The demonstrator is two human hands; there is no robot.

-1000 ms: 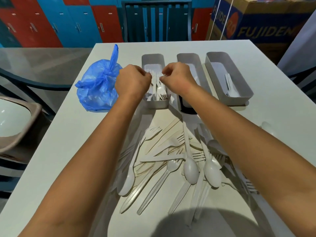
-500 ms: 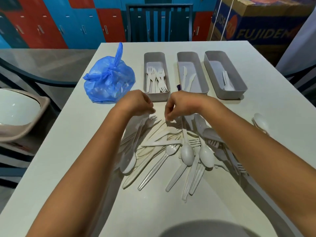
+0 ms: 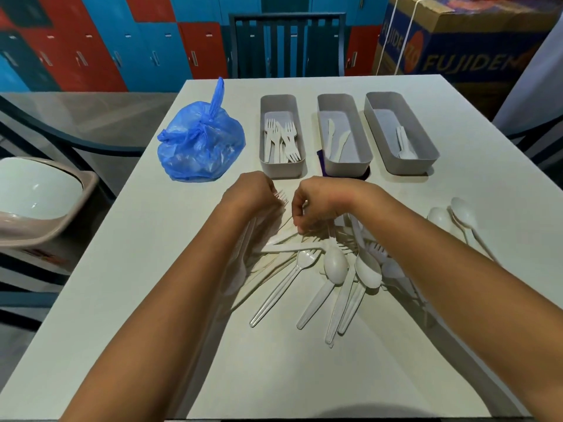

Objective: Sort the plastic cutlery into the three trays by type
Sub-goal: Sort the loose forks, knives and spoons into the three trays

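Back from the fork tray near the desk's far edge, the left hand gripped another fork while the right hand's fingers curled over the pile mid-desk, whether gripping anything unclear, the sorting far from finished.

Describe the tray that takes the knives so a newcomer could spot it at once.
On the white table, three grey trays stand in a row at the far side, right of the blue bag. The knife tray is the middle one, holding flat blades, unlike the forks left and spoons right.
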